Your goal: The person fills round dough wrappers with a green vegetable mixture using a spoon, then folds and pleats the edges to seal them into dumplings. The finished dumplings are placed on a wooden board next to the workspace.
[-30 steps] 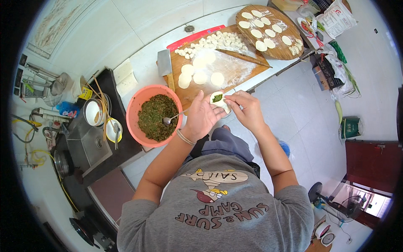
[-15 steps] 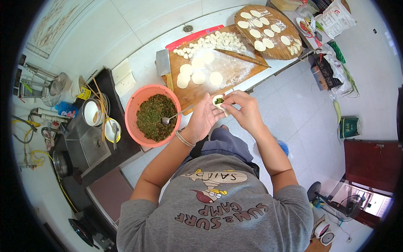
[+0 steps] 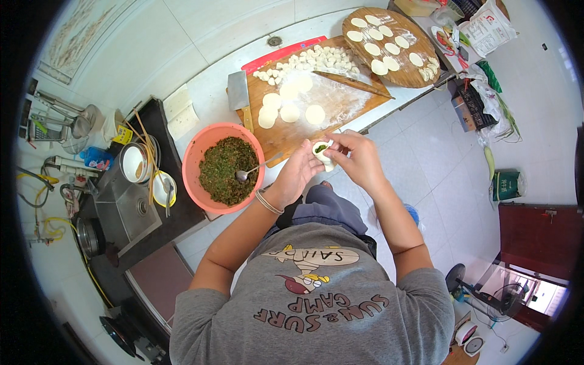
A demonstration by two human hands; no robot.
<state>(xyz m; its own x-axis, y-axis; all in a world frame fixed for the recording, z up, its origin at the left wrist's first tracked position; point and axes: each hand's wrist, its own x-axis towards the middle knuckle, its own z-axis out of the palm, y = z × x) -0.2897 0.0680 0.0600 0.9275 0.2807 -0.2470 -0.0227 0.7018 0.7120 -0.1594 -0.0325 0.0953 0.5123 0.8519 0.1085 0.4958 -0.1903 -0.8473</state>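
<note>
Two hands meet on one dumpling wrapper (image 3: 322, 153) with green filling showing in its fold. Left hand (image 3: 299, 172) cups it from below; right hand (image 3: 359, 157) pinches its edge shut with closed fingertips. Just left of the grip sits a pink bowl (image 3: 193, 159) of chopped greens with a spoon (image 3: 249, 171). Beyond the grip, a floured wooden board (image 3: 286, 134) carries round wrappers.

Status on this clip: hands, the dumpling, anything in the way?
Left hand and right hand both closed on the dumpling, green filling showing. Spoon rests in the pink bowl. Nothing blocking.
</note>
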